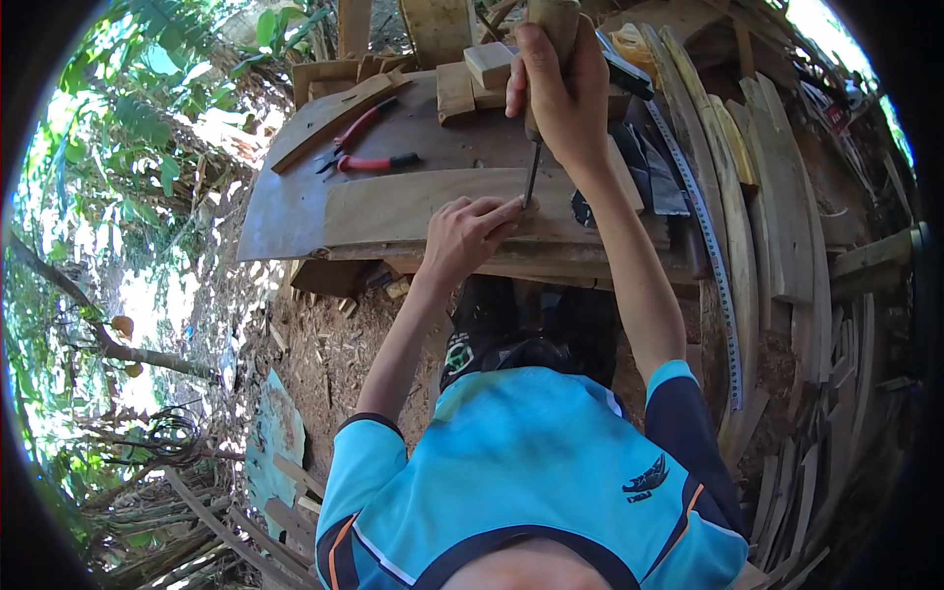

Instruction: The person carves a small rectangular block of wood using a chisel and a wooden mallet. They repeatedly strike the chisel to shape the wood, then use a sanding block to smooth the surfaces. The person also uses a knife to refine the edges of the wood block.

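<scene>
A chisel (532,162) with a thick wooden handle and a thin dark shaft stands nearly upright, its tip on a flat wooden board (393,205). My right hand (570,93) is wrapped round the handle. Beside the tip, my left hand (470,231) presses on the board near its front edge, fingers close together and pointing at the shaft; the undersides of those fingers are hidden. The board lies along the near side of a worn workbench (280,216). Left on the bench are red-handled pliers (369,162), their jaws apart.
A wood strip (329,123) and small wood blocks (455,93) lie at the bench's back. Right of the board are a dark plastic bag (661,175) and a white measuring tape or ruler (710,236) along long planks (777,197). Wood chips cover the ground (324,354).
</scene>
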Motion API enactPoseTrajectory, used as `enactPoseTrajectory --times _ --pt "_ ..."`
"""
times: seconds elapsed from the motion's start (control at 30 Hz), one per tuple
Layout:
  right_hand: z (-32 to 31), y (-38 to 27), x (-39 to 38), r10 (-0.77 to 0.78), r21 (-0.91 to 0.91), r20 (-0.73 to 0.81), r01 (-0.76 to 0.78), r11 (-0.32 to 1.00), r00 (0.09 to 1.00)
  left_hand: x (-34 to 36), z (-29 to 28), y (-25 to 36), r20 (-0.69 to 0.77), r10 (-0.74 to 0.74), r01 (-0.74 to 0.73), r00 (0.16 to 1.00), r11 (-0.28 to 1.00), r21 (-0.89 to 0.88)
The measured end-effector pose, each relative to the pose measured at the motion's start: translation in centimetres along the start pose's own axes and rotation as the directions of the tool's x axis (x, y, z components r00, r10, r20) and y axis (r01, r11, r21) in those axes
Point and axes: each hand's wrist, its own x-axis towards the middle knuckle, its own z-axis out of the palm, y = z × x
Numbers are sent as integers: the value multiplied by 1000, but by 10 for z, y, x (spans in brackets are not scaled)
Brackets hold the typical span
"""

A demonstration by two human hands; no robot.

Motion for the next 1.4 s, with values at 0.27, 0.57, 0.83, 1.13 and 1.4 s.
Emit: enactPoseTrajectory --times 0.27,0.57,0.83,1.13,1.4 --pt "1 -5 2 94 -8 0 -94 996 996 -1 7 0 -25 30 -30 999 1000 2" --pt "8 -12 2 136 1 -33 -136 991 990 -1 1 0 38 -2 2 999 1000 7" --pt "8 -11 1 99 -57 -30 -100 993 995 -1 1 -1 49 -8 9 999 1000 -4" --pt "5 -17 -10 95 -193 -115 -117 974 989 3 4 -3 9 -194 187 981 931 -312" --pt "6 -6 -7 -60 -446 -75 20 895 995 5 5 7 -39 -236 208 971 916 -344"
